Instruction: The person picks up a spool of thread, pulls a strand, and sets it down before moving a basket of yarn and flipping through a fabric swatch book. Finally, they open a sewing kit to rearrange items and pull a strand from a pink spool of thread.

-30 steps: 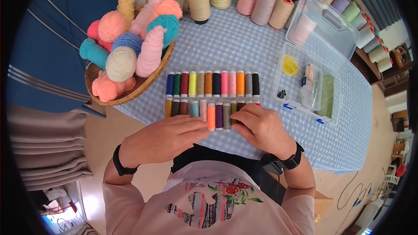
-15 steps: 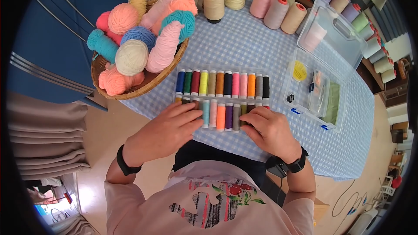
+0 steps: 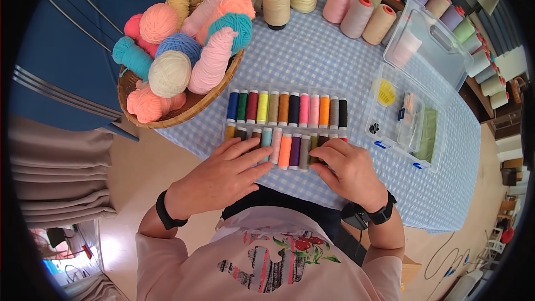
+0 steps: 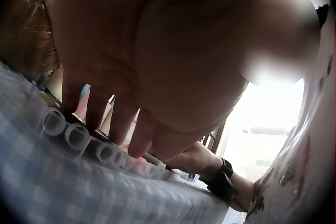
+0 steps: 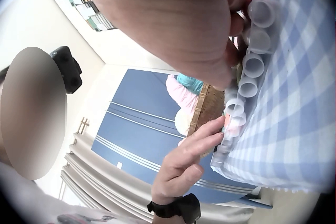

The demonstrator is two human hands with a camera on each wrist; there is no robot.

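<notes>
The right hand [image 3: 351,170] has its grip bent inward, thumb and index finger appearing to pinch the near end of an olive-green spool of thread [image 3: 314,141]; the hand partly hides it. The left hand [image 3: 214,175] has its fingers extended and slightly spread, touching the left part of the same row, with nothing pinched.

Between the hands, light-blue [image 3: 266,138], pale-pink [image 3: 276,146], orange [image 3: 285,151], purple [image 3: 295,152] and grey [image 3: 305,153] spools lie side by side. They belong to the lower row of a clear plastic tray, nearest the person. Beyond it, the upper row holds twelve spools, from royal blue [image 3: 233,106] at the left to black [image 3: 343,113] at the right.

The upper row looks finished: full and neatly lined up. The lower row seems nearly done, with spools along its visible length; what is left is probably seating or straightening them. The hands cover parts of this row, so whether every spool is fully seated cannot be told.

The tray lies on a bench covered in blue-and-white checked cloth [image 3: 312,50]. A woven basket [image 3: 192,116] of yarn sits to the left, and an open clear plastic box [image 3: 398,152] to the right.
</notes>
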